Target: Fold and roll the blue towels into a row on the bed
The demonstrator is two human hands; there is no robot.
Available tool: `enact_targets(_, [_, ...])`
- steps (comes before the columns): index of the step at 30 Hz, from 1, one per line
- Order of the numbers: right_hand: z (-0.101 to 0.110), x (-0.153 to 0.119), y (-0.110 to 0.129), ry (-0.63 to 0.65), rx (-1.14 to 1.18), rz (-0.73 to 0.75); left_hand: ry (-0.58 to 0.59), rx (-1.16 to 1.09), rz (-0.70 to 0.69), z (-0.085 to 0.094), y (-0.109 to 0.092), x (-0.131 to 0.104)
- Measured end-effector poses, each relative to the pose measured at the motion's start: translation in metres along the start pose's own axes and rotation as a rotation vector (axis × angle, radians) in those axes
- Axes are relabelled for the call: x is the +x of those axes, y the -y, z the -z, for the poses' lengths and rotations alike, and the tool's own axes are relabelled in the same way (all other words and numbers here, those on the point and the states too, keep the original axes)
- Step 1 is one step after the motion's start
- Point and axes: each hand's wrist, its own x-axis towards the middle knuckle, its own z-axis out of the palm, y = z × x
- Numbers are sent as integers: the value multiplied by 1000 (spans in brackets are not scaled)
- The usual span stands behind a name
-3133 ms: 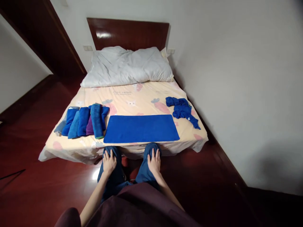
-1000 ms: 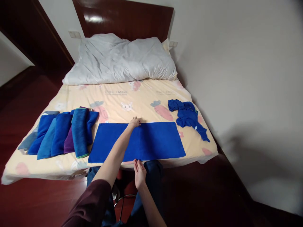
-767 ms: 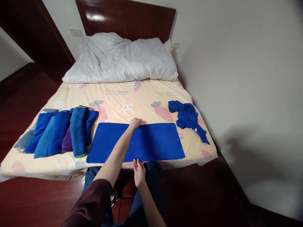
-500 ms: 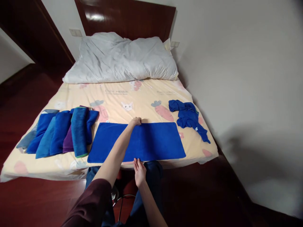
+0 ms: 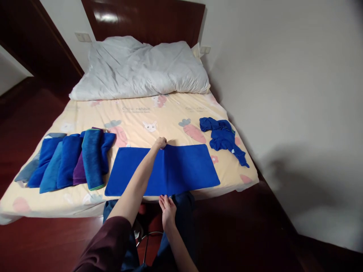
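A blue towel [image 5: 190, 166] lies spread along the bed's front edge, with a raised crease running front to back near its middle. My left hand [image 5: 161, 142] reaches over it and is closed on its far edge at the crease. At the near edge, my right hand [image 5: 168, 208] pinches the cloth at the same crease, palm turned up. Left of the towel is a row of rolled or folded towels [image 5: 69, 160] in blue, teal and purple. A crumpled blue cloth [image 5: 222, 138] lies to the right.
The bed [image 5: 167, 113] has a yellow sheet printed with rabbits and carrots. A grey-white quilt [image 5: 141, 71] is bunched before the dark wooden headboard [image 5: 150, 19]. A wall [image 5: 283, 94] stands to the right.
The towel's middle has been lifted slightly into a sharper crease between my hands. Both hands remain at its edges. The whole view has shifted a little.
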Motion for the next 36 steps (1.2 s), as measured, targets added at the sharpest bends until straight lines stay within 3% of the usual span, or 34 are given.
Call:
enact_targets(5, [-8, -8, 14, 66, -107, 124, -145, -68, -32, 14, -13, -29])
enact_targets(9, [-2, -23, 52, -13, -312, 373, -225, -135, -121, 52, -28, -77])
enact_targets(13, [14, -54, 126, -115, -566, 699, -279, -216, -258, 99, -31, -141])
enact_targets(17, [9, -83, 218, -89, -616, 947, -355, -562, -541, 143, -29, -212])
enact_targets(21, [-26, -105, 297, -20, -491, 1180, -405, -744, -685, 176, -29, -283])
enact_targets(25, [-73, -129, 350, 170, -414, 1298, -569, -778, -725, 197, -29, -342])
enact_targets(29, [-112, -152, 377, 323, -449, 1309, -726, -816, -652, 212, -21, -379])
enact_targets(32, [-128, -164, 384, 364, -461, 1266, -697, -855, -561, 219, -10, -393])
enact_targets(36, [-130, -176, 383, 398, -466, 1169, -652, -899, -469, 222, 1, -403])
